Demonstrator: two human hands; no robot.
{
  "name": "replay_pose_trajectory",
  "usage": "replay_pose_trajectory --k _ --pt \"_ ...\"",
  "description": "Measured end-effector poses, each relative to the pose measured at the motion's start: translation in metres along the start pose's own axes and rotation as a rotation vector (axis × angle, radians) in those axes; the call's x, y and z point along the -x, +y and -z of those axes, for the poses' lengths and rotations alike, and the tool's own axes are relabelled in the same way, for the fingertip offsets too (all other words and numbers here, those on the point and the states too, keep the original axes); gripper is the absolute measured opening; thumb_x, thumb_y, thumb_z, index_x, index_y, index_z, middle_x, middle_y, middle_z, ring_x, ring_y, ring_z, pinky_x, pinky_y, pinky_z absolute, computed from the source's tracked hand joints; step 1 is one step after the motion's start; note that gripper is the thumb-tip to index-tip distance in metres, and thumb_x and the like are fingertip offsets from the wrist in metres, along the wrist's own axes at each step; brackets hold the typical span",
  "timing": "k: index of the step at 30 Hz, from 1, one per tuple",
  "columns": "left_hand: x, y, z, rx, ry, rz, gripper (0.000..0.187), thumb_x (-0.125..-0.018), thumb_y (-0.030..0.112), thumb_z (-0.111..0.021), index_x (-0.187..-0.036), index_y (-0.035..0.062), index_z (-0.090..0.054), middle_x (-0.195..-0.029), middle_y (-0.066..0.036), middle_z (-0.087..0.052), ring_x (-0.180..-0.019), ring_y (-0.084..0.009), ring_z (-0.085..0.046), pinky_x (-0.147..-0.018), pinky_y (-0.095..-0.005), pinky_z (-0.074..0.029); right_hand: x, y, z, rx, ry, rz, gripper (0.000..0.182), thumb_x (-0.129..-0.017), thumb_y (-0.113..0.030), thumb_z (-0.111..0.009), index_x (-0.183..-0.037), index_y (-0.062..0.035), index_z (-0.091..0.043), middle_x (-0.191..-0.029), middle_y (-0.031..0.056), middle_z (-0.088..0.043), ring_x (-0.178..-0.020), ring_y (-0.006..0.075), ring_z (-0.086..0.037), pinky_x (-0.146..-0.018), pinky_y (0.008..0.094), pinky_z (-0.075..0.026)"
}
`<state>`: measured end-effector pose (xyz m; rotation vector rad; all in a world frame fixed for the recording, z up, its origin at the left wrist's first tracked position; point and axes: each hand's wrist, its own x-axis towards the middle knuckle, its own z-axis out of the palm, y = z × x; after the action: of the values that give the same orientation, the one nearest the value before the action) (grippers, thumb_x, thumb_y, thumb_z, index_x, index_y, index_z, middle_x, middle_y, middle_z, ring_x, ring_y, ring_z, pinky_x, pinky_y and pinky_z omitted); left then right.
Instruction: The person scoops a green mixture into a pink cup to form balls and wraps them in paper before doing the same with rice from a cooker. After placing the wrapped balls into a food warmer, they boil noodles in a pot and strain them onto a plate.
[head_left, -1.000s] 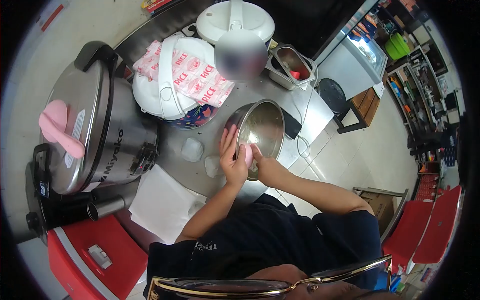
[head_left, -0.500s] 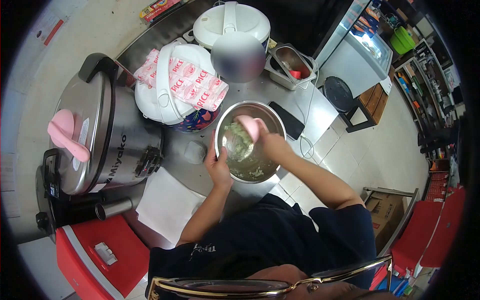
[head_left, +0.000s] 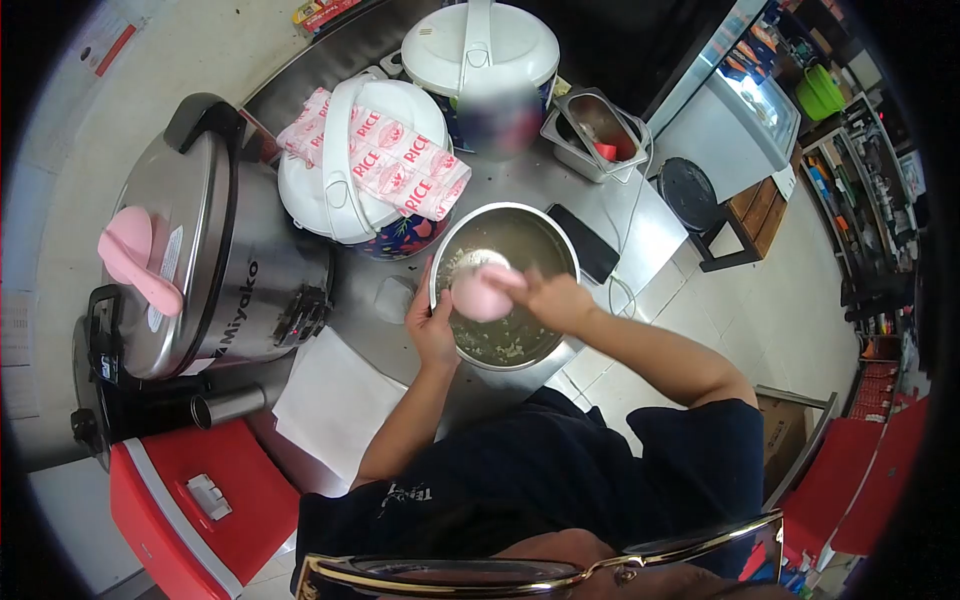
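Observation:
A round metal bowl (head_left: 566, 247) holds murky liquid with small pale bits floating in it. My left hand (head_left: 431, 330) grips the bowl's left rim, thumb over the edge. In my right hand (head_left: 555, 300), partly smeared by motion, is the handle of a pink ladle (head_left: 483, 293). The ladle's cup is tilted inside the bowl, over the liquid. A black phone (head_left: 583, 243) lies on the steel table just right of the bowl. To the left of my left hand sits a small translucent lump (head_left: 394, 299) I cannot identify.
A Miyako cooker (head_left: 255, 260) stands left, a pink rice paddle (head_left: 140, 262) on its lid. Behind the bowl are two white-lidded rice jars, one draped with RICE paper (head_left: 400, 160). Metal pans (head_left: 595, 140) sit back right. White paper (head_left: 335, 400) and a red cooler (head_left: 205, 500) are front left.
The ladle has shifted down and left in the bowl, and its cup has turned. My left hand keeps its hold on the rim. The whole view has shifted slightly.

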<state>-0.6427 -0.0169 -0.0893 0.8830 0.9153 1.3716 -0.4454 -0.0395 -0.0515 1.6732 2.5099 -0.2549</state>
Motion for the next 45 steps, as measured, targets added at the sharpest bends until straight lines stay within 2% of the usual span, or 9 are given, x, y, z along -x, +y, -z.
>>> replay_pose_trajectory --k 4,10,16,20,22,27,30,32,45 --pt "-0.001 0.008 0.000 -0.084 -0.005 -0.054 0.043 -0.082 -0.007 -0.048 -0.125 -0.0055 -0.047 -0.135 -0.014 -0.043 -0.122 -0.0200 -0.042 -0.102 -0.0314 -0.031 0.025 -0.005 -0.003 0.004 0.016 0.259 0.071 -0.083 -0.012 -0.048 -0.141 -0.0383 -0.018 -0.090 0.0202 -0.056 -0.055 0.0269 -0.063 -0.045 0.0367 -0.051" --pt "0.004 0.006 -0.007 -0.228 -0.096 -0.096 0.044 -0.080 -0.007 -0.050 -0.124 -0.0049 -0.049 -0.135 -0.015 -0.043 -0.126 -0.0234 -0.039 -0.105 -0.0334 -0.027 -0.007 0.041 0.008 0.013 0.133 0.052 0.080 -0.075 -0.026 -0.061 -0.142 -0.0311 -0.018 -0.092 0.0157 -0.053 -0.057 0.0278 -0.063 -0.047 0.0367 -0.052" --pt "0.009 0.008 -0.012 -0.167 -0.086 -0.119 0.043 -0.080 -0.007 -0.050 -0.123 -0.0051 -0.050 -0.134 -0.014 -0.045 -0.128 -0.0246 -0.037 -0.106 -0.0344 -0.024 0.024 0.018 -0.005 -0.002 0.007 0.173 0.067 -0.084 -0.015 -0.048 -0.142 -0.0307 -0.018 -0.096 0.0189 -0.054 -0.058 0.0308 -0.064 -0.049 0.0385 -0.053" --pt "0.012 0.010 -0.021 -0.250 -0.100 -0.149 0.041 -0.082 -0.002 -0.051 -0.122 -0.0039 -0.051 -0.133 -0.013 -0.046 -0.130 -0.0258 -0.034 -0.107 -0.0362 -0.021 0.019 0.036 -0.004 -0.019 -0.004 -0.136 0.072 -0.083 -0.015 -0.049 -0.143 -0.0299 -0.012 -0.093 0.0191 -0.053 -0.061 0.0316 -0.064 -0.050 0.0400 -0.053" --pt "0.015 0.017 -0.028 -0.556 -0.186 -0.328 0.039 -0.083 0.004 -0.052 -0.122 -0.0027 -0.052 -0.132 -0.012 -0.047 -0.130 -0.0266 -0.034 -0.107 -0.0383 -0.021 0.034 0.008 -0.035 -0.230 -0.167 -0.169 0.075 -0.083 -0.016 -0.051 -0.144 -0.0268 -0.008 -0.098 0.0232 -0.054 -0.063 0.0355 -0.063 -0.054 0.0429 -0.054" --pt "0.018 0.012 -0.034 -0.538 -0.180 -0.390 0.041 -0.083 0.004 -0.054 -0.123 -0.0033 -0.051 -0.132 -0.013 -0.048 -0.129 -0.0288 -0.034 -0.107 -0.0377 -0.022 0.034 -0.053 -0.051 -0.823 0.154 -0.242 0.072 -0.079 0.001 -0.044 -0.143 -0.0094 -0.013 -0.074 0.0290 -0.059 -0.070 0.0398 -0.063 -0.061 0.0475 -0.049" --pt "0.018 0.013 -0.031 -0.523 -0.177 -0.378 0.039 -0.085 0.010 -0.053 -0.123 -0.0022 -0.052 -0.132 -0.013 -0.048 -0.129 -0.0305 -0.034 -0.106 -0.0390 -0.023 0.025 -0.062 -0.002 -1.153 -0.050 -0.431 0.061 -0.082 0.001 -0.043 -0.139 -0.0060 -0.025 -0.067 0.0255 -0.059 -0.056 0.0335 -0.061 -0.052 0.0444 -0.049" --pt "0.017 0.016 -0.033 -0.505 -0.154 -0.376 0.039 -0.087 0.010 -0.053 -0.123 -0.0023 -0.051 -0.132 -0.013 -0.047 -0.129 -0.0309 -0.033 -0.106 -0.0387 -0.023 0.019 -0.058 0.007 -1.462 -0.060 -0.447 0.043 -0.089 -0.005 -0.041 -0.132 -0.0100 -0.038 -0.063 0.0077 -0.053 -0.043 0.0119 -0.050 -0.037 0.0274 -0.041" --pt "-0.002 -0.012 -0.013 0.136 0.123 0.141 0.049 -0.099 0.032 -0.033 -0.128 -0.0059 -0.043 -0.134 -0.013 -0.043 -0.121 -0.0169 -0.042 -0.101 -0.0288 -0.033 0.036 0.006 0.021 -1.974 -0.296 -0.425 0.024 -0.090 -0.009 -0.047 -0.114 -0.0093 -0.047 -0.070 0.0003 -0.048 -0.041 0.0061 -0.039 -0.036 0.0207 -0.034"
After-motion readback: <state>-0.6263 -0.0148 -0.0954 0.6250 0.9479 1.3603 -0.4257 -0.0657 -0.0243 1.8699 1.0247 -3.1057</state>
